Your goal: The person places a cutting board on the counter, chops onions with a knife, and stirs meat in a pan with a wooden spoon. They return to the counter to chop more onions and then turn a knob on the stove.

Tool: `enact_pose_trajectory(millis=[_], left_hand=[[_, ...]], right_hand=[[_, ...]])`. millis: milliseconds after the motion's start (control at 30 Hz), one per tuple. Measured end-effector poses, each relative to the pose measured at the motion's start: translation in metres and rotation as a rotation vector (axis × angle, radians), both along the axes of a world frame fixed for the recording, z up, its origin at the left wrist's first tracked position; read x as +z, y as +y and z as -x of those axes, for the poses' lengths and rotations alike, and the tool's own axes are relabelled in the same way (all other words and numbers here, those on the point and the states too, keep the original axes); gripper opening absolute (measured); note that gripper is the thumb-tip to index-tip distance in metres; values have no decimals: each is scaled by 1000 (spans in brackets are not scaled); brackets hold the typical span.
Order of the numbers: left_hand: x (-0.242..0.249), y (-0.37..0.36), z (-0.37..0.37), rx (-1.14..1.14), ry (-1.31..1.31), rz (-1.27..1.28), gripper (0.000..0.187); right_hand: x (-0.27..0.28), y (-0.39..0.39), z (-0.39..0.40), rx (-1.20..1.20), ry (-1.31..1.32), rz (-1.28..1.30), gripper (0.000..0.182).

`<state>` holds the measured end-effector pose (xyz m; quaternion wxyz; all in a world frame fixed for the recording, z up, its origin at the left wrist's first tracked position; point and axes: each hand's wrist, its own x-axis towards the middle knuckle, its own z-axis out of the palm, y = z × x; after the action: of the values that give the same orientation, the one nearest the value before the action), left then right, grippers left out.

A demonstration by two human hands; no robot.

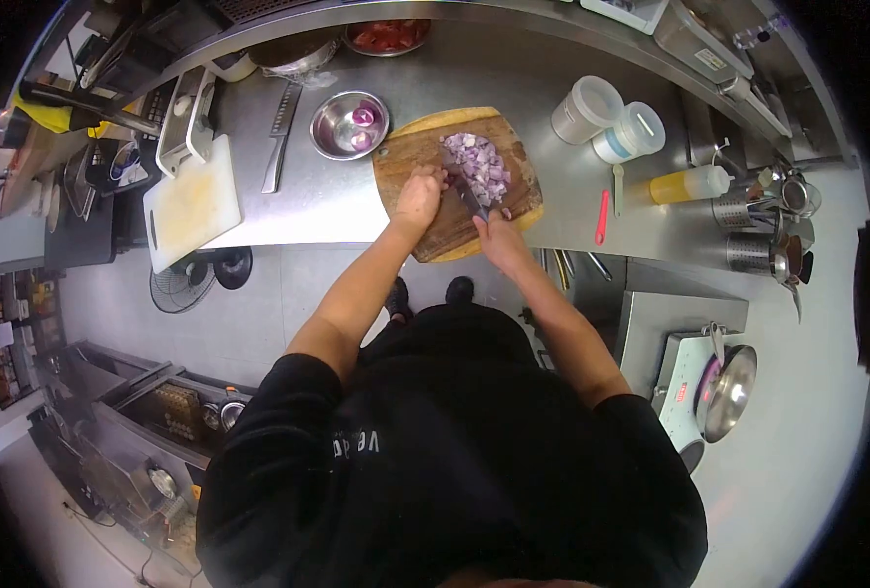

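Black-sleeved shoulders fill the lower frame; both bare forearms reach up to a wooden cutting board (425,162) at upper centre. Right hand (498,233) is closed around the handle of a dark knife (467,192), blade angled up-left into the board. Left hand (419,191) rests curled on the board just left of the blade; whether it grips anything cannot be told. Pile of diced purple onion (481,163) lies on the board's upper right part, touching the blade's tip area.

Outward: small steel bowl (349,124) just left of the board, with pinkish-purple pieces inside. Second knife (280,137) on the steel tabletop (317,201) beyond it, then a white cutting board (195,204) overhanging the edge. Top centre: bowl of red pieces (388,36). Right of the board: two lidded white tubs (611,122), contents hidden; yellow squeeze bottle (688,184) lying on its side.
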<state>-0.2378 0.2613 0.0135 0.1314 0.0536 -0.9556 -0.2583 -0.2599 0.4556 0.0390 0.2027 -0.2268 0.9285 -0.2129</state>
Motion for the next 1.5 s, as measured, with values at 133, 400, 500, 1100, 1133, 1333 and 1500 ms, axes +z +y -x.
enact_pose_trajectory(millis=[133, 400, 500, 1100, 1133, 1333, 1500], left_hand=[[2, 0, 1, -47, -2, 3, 24], [1, -1, -2, -1, 98, -66, 25], [0, -1, -3, 4, 65, -81, 25], [-7, -4, -1, 14, 62, -145, 16], [-10, -5, -1, 18, 12, -151, 16], [-5, -3, -1, 22, 70, -119, 10], [-8, -2, -4, 56, 40, -72, 10]], right_hand=[[3, -3, -3, 3, -43, 16, 44], [5, -10, 6, -65, -152, 54, 46], [7, -4, -1, -34, -135, 47, 47], [18, -6, -3, -57, -215, 39, 46], [17, -6, -4, -53, -224, 49, 45], [20, -9, -8, -50, -222, 46, 44], [-11, -24, -3, -51, -192, 86, 44]])
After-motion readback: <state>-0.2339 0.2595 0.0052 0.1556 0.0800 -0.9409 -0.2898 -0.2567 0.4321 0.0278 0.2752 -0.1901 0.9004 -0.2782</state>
